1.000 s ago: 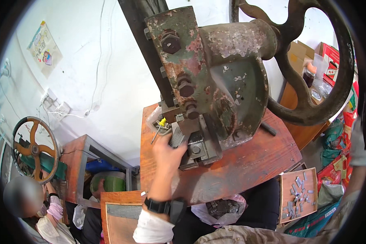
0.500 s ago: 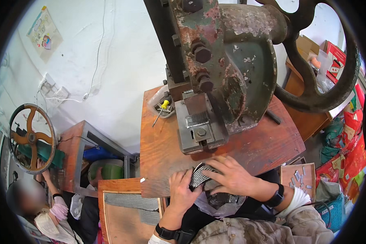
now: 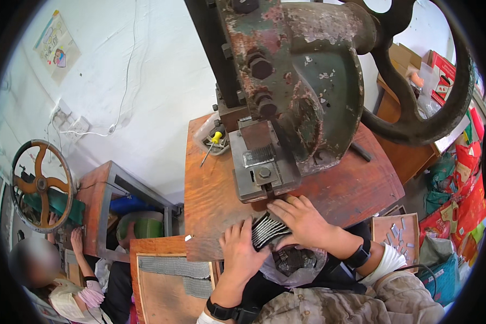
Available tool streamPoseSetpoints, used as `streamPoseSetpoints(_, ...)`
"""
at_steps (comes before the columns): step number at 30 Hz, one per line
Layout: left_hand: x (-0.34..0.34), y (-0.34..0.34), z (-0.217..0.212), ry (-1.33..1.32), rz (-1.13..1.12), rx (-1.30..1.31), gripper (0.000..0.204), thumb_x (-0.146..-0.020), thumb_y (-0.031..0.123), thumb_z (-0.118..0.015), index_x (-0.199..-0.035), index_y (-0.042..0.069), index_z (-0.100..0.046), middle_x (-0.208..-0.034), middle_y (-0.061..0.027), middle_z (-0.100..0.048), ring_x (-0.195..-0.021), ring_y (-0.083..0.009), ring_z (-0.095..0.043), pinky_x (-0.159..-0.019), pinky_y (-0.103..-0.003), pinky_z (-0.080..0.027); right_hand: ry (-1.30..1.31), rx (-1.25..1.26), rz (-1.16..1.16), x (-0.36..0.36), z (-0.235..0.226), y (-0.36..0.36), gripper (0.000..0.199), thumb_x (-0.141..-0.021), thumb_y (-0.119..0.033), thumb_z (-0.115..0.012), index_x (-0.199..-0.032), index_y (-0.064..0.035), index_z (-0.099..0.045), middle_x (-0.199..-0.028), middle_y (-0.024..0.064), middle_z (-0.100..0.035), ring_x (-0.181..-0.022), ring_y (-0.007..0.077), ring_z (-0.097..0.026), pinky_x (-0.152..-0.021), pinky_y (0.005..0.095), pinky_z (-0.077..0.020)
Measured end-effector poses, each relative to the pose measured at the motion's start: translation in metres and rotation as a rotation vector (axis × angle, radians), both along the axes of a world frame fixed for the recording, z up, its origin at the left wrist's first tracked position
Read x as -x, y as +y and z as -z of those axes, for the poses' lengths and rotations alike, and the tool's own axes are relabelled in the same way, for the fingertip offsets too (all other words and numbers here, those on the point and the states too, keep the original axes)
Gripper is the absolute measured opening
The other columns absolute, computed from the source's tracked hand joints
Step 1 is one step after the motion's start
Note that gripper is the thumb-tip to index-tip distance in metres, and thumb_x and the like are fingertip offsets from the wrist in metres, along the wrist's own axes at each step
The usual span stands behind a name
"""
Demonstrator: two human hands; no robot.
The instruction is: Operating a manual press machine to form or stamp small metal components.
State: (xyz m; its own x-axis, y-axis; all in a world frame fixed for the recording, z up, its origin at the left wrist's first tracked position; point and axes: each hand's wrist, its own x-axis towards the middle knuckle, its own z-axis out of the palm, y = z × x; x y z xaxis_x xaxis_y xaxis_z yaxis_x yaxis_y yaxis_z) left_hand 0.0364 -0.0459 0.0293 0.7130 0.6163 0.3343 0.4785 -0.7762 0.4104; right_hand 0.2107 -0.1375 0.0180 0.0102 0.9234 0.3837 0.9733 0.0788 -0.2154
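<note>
Co-worker's handwheel (image 3: 40, 184): at 9 o'clock from the stack; a co-worker's hand (image 3: 76, 240) lies below it, its hold impossible to tell.
Wooden tray (image 3: 162, 294): at 8 o'clock; grey strips (image 3: 173, 266) lie in rows on its far side, probably to keep them orderly.
Yellow screwdriver (image 3: 216, 139): at 11 o'clock, handle propped on a clear tub (image 3: 201, 134), which seems to leave it easy to grab.
Left hand (image 3: 240, 252): fingers bent around the stack's left end, thumb on the near side, grasping it.
Press die (image 3: 284, 175): at 12 o'clock, apart from the stack.
Stack of metal strips (image 3: 268, 232): between the 2 hands, above the table's (image 3: 362, 186) near edge; probably flanked at both ends so the thin pieces stay together.
Plastic bag (image 3: 291, 279): at 5 o'clock, open, with dark metal pieces (image 3: 297, 259) inside.
Right hand (image 3: 306, 224): fingers stretched along the far side, thumb nearer, apparently grasping the right end; pressure cannot be judged.
Right-hand tray (image 3: 380, 227): at 3 o'clock, its rim likely containing the loose metal bits (image 3: 395, 232).
</note>
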Motion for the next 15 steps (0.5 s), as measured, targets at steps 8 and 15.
streamPoseSetpoints(8,-0.027,0.001,0.022,0.000,0.035,-0.240,0.059,-0.065,0.040,-0.076,-0.105,0.000,-0.057,-0.090,-0.0134,-0.055,-0.085,-0.0318,-0.051,-0.074,-0.042,-0.038,0.321,-0.143,-0.039,-0.023,0.012,-0.028,0.072,-0.063,-0.043,-0.075,-0.120,-0.0033,-0.055,-0.120,0.0137,-0.054,-0.114,0.0359,-0.046,-0.095,0.0452,-0.0406)
streamPoseSetpoints(15,-0.010,-0.001,0.005,-0.568,-0.106,0.466,0.044,-0.081,0.043,-0.061,-0.098,0.002,-0.056,-0.079,-0.0088,-0.052,-0.074,-0.0267,-0.050,-0.062,-0.039,-0.038,0.418,-0.242,-0.027,-0.020,0.013,-0.027,0.060,-0.060,-0.033,-0.078,-0.110,-0.0033,-0.061,-0.112,0.0116,-0.059,-0.107,0.0344,-0.051,-0.090,0.0427,-0.0450)
